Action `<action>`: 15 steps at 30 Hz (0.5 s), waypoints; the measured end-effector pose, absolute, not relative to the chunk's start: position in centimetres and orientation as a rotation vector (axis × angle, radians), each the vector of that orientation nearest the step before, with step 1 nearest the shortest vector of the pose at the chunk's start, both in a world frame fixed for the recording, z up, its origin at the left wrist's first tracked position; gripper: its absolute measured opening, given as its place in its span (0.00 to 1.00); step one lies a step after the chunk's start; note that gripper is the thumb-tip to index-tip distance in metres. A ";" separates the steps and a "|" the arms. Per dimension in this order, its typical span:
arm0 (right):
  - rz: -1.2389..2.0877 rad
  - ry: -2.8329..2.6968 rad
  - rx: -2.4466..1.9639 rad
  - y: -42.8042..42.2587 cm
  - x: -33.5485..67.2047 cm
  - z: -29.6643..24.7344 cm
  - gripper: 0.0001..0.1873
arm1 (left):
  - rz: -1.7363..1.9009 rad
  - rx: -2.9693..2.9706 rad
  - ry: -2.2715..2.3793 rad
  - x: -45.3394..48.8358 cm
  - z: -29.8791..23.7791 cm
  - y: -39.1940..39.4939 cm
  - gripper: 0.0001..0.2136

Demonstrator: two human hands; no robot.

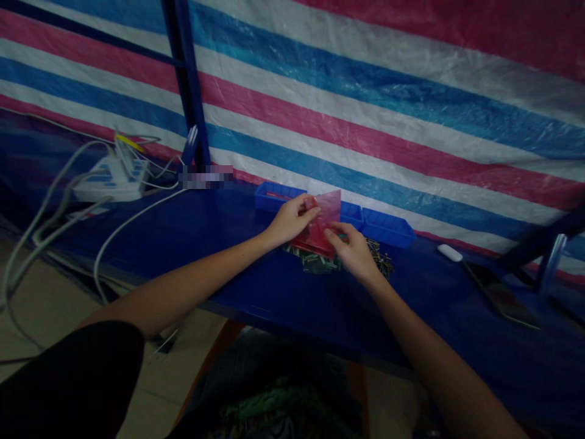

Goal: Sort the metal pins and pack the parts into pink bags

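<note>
Both hands are on a thin, see-through pink plastic bag (329, 207) just above the blue table. My left hand (290, 219) is closed, thumb and fingers pinching the bag's left side near the top. Lower down, the fingers of my right hand (353, 250) close on its right edge. Under the bag lies a pile of small pale pieces (320, 263), partly hidden and too small to name. Beside my right hand is a heap of small metal pieces that look like screws (382, 262).
Blue plastic bins (388, 228) stand in a row behind my hands, against a striped plastic sheet (365, 110). At right lie a phone (498, 292) and a small white object (450, 252). A white power strip (109, 180) with tangled cables occupies the left.
</note>
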State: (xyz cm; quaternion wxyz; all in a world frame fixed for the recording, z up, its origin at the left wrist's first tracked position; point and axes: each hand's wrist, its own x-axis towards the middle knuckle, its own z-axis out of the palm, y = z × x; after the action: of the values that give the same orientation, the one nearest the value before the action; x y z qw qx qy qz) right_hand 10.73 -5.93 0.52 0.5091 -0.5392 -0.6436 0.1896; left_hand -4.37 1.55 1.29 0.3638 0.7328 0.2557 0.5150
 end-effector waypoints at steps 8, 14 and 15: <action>0.987 -1.077 -0.972 -5.9 10.3 1.4 0.23 | 1.232 2.548 0.342 -4.5 1.5 -0.1 0.13; 0.504 -1.194 -1.106 -5.3 11.4 0.5 0.13 | 1.105 2.396 0.427 -3.9 0.9 0.2 0.12; 0.377 -1.256 -1.134 -5.3 11.5 0.4 0.12 | 1.100 2.300 0.472 -3.8 0.8 0.4 0.11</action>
State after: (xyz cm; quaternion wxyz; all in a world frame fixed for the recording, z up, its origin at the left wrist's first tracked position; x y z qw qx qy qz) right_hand 11.48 -5.35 0.39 0.6472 -0.4986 -0.5523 0.1657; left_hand -3.81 0.36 0.81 0.2708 0.8540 0.1752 0.4083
